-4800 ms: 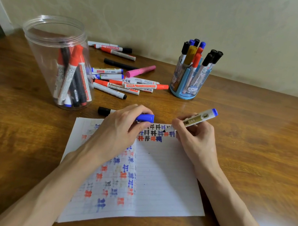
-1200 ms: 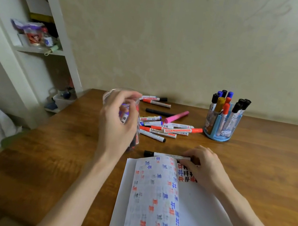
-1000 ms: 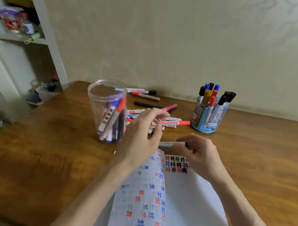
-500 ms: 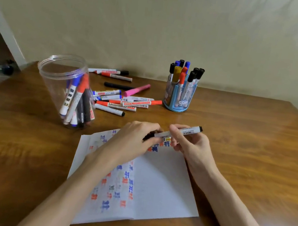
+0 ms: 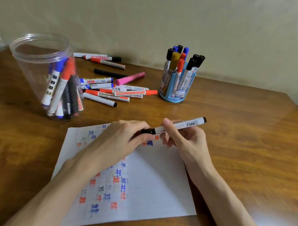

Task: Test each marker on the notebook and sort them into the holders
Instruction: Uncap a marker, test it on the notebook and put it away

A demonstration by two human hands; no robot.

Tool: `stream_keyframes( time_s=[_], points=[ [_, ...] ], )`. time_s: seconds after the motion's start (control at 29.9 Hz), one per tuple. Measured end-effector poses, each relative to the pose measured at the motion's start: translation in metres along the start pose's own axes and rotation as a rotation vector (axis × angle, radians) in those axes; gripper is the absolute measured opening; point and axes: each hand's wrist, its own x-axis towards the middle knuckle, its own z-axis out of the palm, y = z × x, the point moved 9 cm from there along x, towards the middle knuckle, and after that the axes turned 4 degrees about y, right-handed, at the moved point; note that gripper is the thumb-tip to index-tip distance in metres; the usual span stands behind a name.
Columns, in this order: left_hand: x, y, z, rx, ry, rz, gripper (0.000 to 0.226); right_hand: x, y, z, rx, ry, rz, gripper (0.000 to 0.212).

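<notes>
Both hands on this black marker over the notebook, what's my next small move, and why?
Probably pull the cap off: your left hand pinches it while your right hand grips the marker above the notebook, ready for a test stroke.

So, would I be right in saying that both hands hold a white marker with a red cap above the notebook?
Not quite: the cap is black, not red. The head view shows the left hand pinching it and the right hand holding the white marker above the notebook.
</notes>
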Motion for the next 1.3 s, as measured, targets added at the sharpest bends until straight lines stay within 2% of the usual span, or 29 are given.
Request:
stream_keyframes(
  time_s=[0.13, 0.3, 0.64, 0.87, 0.97, 1.07, 1.17, 1.3],
  points=[
    [-0.005, -0.001, 0.0, -0.073, -0.04, 0.007, 0.029, -0.004, -0.009, 0.002, -0.016, -0.048, -0.074, 0.03],
    [-0.007, 0.002, 0.0, -0.11, -0.078, 0.0, 0.021, -0.006, -0.014, 0.002, -0.012, -0.061, -0.107, 0.031],
    [-0.012, -0.001, 0.003, -0.178, -0.18, -0.043, 0.023, -0.01, -0.019, 0.004, -0.048, -0.104, -0.142, 0.029],
    [-0.016, 0.005, 0.004, -0.265, -0.26, -0.055, 0.039, -0.014, -0.023, 0.004, -0.07, -0.162, -0.149, 0.022],
    [-0.014, 0.001, 0.004, -0.244, -0.233, -0.055, 0.032, -0.013, -0.02, 0.004, -0.04, -0.162, -0.111, 0.024],
    [-0.012, -0.001, -0.001, -0.194, -0.125, -0.046, 0.023, -0.011, -0.012, 0.003, 0.006, -0.1, -0.04, 0.03],
    [-0.011, 0.003, -0.006, -0.044, -0.018, -0.009, 0.017, -0.01, -0.005, 0.004, 0.0, -0.026, -0.007, 0.031],
    [-0.008, 0.004, -0.001, 0.052, -0.017, 0.011, 0.028, -0.009, -0.007, 0.005, -0.002, -0.004, -0.032, 0.03]
  ],
)
